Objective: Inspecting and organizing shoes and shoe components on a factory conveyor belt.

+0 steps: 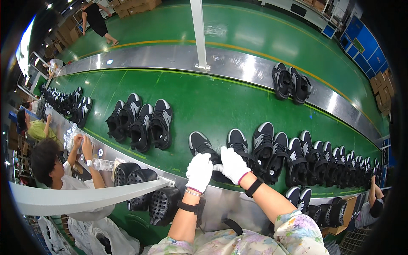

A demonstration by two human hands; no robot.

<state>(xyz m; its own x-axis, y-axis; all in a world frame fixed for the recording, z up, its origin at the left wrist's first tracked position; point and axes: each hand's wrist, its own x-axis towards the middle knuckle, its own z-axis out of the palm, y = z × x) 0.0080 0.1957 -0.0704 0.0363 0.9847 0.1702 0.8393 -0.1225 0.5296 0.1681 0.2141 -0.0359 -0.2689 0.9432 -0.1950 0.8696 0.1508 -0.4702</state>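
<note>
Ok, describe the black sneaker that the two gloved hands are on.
The black low-top sneaker with a white toe cap lies on the green conveyor belt, toe pointing away from the person, near the belt's steel front edge. Its upper looks like dark fabric with grey streaks. The left hand and right hand, both in white gloves, cover its heel end. A like sneaker lies just to its right.

Bright overhead light, white glare on the steel strip [238,68], sharp centre, strong fisheye bending, black corners beyond it.
</note>
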